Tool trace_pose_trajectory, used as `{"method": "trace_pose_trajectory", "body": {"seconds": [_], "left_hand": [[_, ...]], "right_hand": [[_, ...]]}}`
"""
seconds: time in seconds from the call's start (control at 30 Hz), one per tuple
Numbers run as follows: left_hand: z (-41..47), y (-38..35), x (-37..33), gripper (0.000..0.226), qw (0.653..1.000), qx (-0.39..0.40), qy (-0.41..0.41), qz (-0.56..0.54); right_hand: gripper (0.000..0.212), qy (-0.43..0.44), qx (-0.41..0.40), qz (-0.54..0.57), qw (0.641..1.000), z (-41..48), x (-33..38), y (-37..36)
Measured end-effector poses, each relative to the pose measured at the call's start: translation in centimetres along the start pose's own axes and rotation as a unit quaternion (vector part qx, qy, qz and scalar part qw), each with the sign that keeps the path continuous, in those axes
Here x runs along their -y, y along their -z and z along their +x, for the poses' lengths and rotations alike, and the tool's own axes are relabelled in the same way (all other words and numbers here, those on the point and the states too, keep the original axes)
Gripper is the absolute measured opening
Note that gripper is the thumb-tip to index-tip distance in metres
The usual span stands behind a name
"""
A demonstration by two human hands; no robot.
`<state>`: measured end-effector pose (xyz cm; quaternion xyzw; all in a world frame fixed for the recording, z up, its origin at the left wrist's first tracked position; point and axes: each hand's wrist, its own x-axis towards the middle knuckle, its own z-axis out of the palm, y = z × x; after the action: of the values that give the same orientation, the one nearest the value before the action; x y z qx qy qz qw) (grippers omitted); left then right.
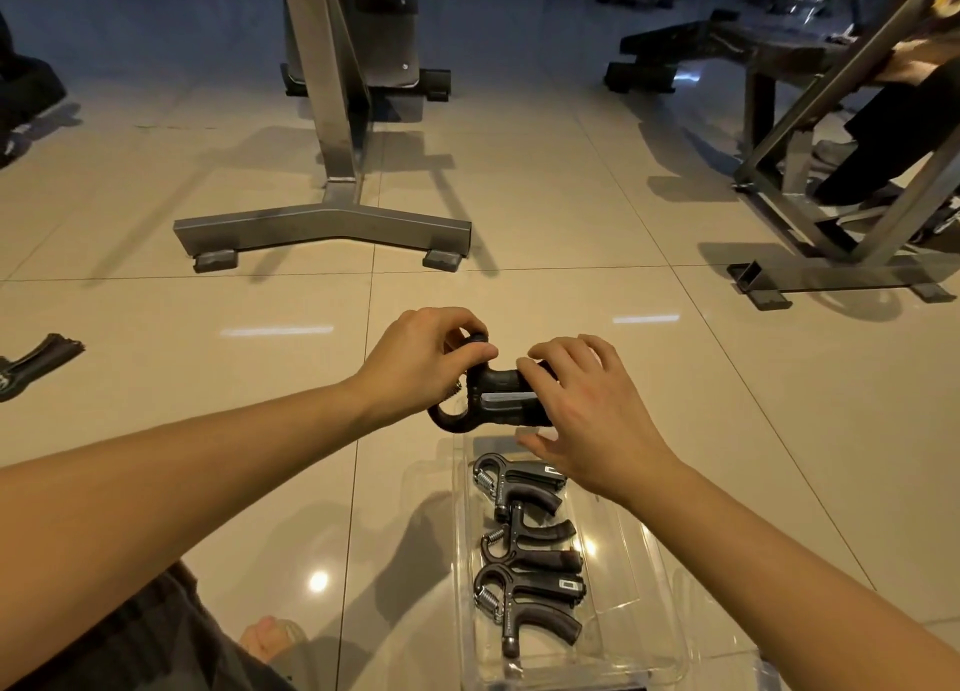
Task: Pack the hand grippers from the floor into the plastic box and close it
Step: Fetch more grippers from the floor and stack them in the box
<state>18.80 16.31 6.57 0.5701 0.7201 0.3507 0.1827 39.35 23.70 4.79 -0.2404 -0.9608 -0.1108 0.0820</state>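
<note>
I hold one black hand gripper (491, 397) in the air just beyond the far end of the clear plastic box (649, 576). My left hand (421, 363) pinches its knob end. My right hand (582, 404) closes over its handles. The open box lies on the tiled floor in front of me, with three black hand grippers (524, 550) lined up inside it. Another dark hand gripper (36, 365) lies on the floor at the far left edge.
A steel machine base (322, 228) stands ahead on the tiles. At the right, a bench frame (831, 269) has a person's legs behind it. My knee and foot (270, 638) are at the bottom left beside the box.
</note>
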Motion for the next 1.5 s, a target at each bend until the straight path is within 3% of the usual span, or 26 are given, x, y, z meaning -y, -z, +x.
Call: {"method": "trace_pose_trajectory", "body": {"seconds": [0.2,0.27,0.33,0.43,0.57,0.8,0.97,1.2,1.5], "left_hand": [[0.4,-1.0,1.0,0.026,0.998,0.047,0.031,-0.031],[0.2,-1.3,2.1,0.041,0.996,0.078,0.045,-0.017],[-0.4,-1.6,3.5,0.057,0.989,0.120,0.051,0.075],[-2.2,-3.3,5.2,0.088,0.945,0.236,0.053,0.219],[-3.7,-6.3,6.0,0.118,0.911,0.331,0.069,0.237],[-5.7,-7.9,8.5,0.139,0.912,0.306,0.007,0.274],[-6.1,-8.3,9.8,0.139,0.920,0.287,-0.007,0.268],[-6.0,-8.5,10.4,0.138,0.930,0.275,-0.012,0.245],[-6.1,-8.4,9.9,0.137,0.926,0.286,-0.002,0.247]], "right_hand": [[0.045,0.007,-0.001,0.001,1.000,-0.3,-0.1,-1.9],[0.045,-0.002,0.046,0.016,0.999,-0.8,-0.4,-2.5],[0.048,-0.020,0.106,0.033,0.994,-1.4,-0.7,-3.2],[0.048,-0.064,0.219,0.093,0.969,-2.8,-0.7,-5.3],[0.044,-0.074,0.322,0.114,0.937,-4.5,-0.2,-9.1],[0.046,-0.096,0.400,0.140,0.901,-7.2,1.0,-15.3],[0.054,-0.128,0.383,0.163,0.900,-8.0,2.2,-18.5],[0.061,-0.106,0.353,0.067,0.927,-9.3,2.2,-21.0],[0.054,-0.116,0.398,0.028,0.910,-8.7,3.1,-21.5]]}}
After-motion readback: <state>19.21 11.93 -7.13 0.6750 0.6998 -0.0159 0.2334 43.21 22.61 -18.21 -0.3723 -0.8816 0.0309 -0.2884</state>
